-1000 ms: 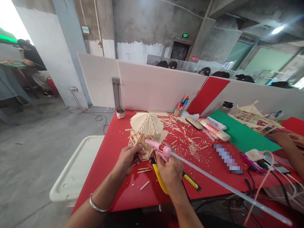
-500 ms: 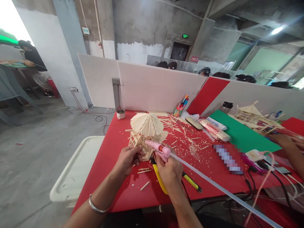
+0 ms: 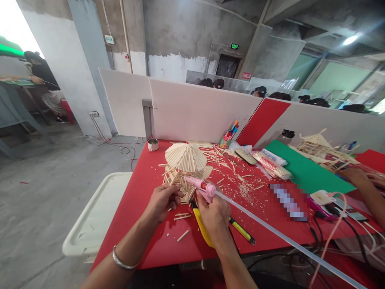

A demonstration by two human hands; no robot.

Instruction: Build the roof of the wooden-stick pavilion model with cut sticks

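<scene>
A pale wooden-stick model pavilion (image 3: pixel 187 157) with a ribbed, roughly conical roof stands on a red tabletop (image 3: pixel 126 212) before the person. The right hand (image 3: pixel 215 215) grips a pink plastic glue gun (image 3: pixel 197 183), nozzle at the model. The left hand's (image 3: pixel 164 200) fingertips are drawn together beside it; whether they hold anything cannot be told. Beyond a white partition (image 3: pixel 198 108), a grey concrete wall (image 3: pixel 177 28), a lit green sign (image 3: pixel 234 46), its lettering too small to read.

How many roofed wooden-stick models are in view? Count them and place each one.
2: the nearer model, on the red table by the pink glue gun; the farther model, at far right beside the green sheet. The white partition could hide more.
</scene>
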